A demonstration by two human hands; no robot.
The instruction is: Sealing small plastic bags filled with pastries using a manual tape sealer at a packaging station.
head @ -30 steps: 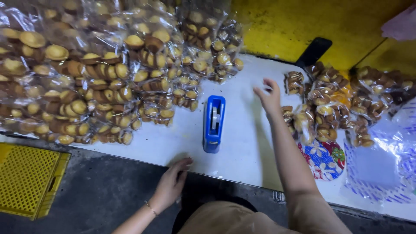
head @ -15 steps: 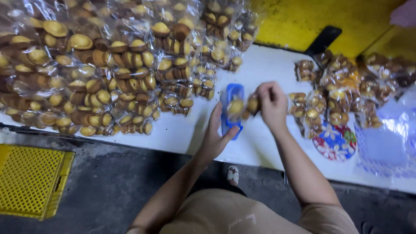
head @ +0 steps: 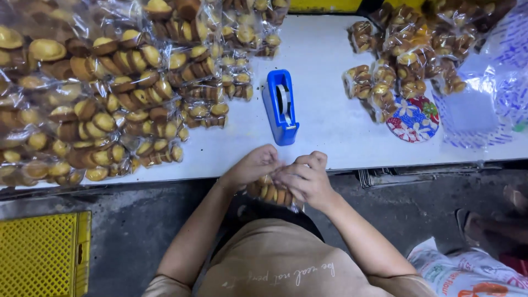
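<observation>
White table (head: 330,126) above grey concrete floor (head: 126,236).

Left hand (head: 252,166): fingers curled, closed, touching the right.
Right hand (head: 306,177): knuckles up, clenched.
Forearms: bare, angled inward, meeting at the hands.

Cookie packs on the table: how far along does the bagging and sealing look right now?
Done: a large heap of sealed cookie packs fills the table's left side. In hand: the left hand and right hand together hold one small cookie pack at the table edge, just below the blue tape dispenser. Left: a smaller pile of packs at the far right; whether those are sealed cannot be told.
</observation>
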